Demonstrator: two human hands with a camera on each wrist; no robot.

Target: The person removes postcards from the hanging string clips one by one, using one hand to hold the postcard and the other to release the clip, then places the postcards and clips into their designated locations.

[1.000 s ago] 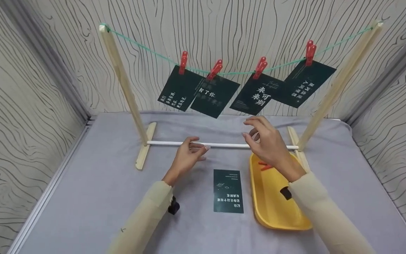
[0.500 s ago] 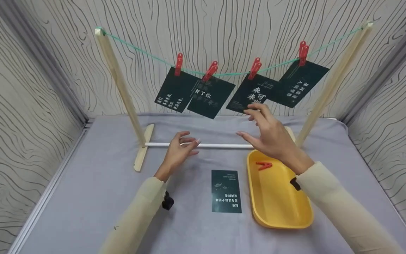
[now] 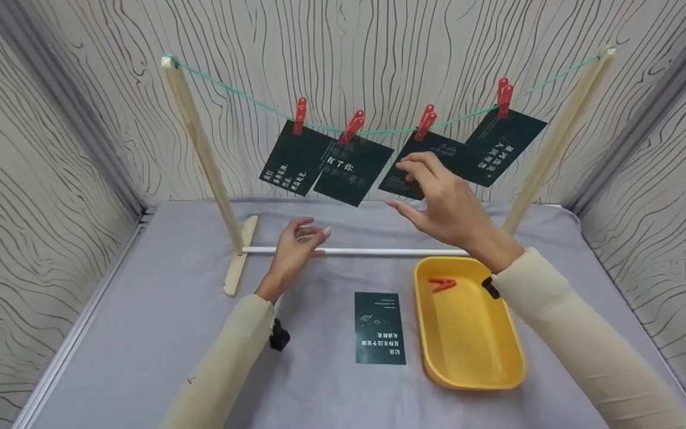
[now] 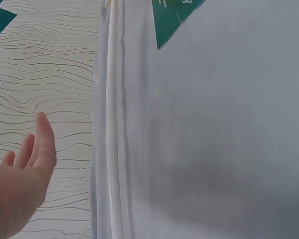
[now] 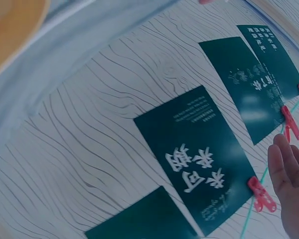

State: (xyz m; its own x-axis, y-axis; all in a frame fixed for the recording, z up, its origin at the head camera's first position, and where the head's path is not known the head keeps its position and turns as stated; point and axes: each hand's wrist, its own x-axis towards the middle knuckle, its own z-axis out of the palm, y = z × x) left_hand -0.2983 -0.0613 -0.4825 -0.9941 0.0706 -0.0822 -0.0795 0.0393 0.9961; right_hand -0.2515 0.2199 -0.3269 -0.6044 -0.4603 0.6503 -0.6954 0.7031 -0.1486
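Several dark green cards with white writing hang from a green cord (image 3: 230,90), each held by a red clothespin (image 3: 426,123). My right hand (image 3: 451,205) is raised in front of the card with large white writing (image 5: 189,159), fingers bent and apart from the thumb, holding nothing. In the right wrist view, that hand's fingers appear beside the cord. My left hand (image 3: 294,249) hovers near the white rod (image 3: 379,252), fingers loosely bent and holding nothing. One more green card (image 3: 380,328) lies flat on the cloth between my forearms.
A yellow tray (image 3: 468,381) stands right of the lying card, with a red clothespin (image 3: 442,285) inside. Wooden posts (image 3: 203,152) hold the cord at both ends. The right forearm partly covers the right post's foot. A wood-grain patterned wall (image 3: 379,53) stands behind.
My right hand has risen from above the tray to in front of the hanging cards, its thumb spreading from the fingers. My left hand has drifted slightly left. The cards hang as before.
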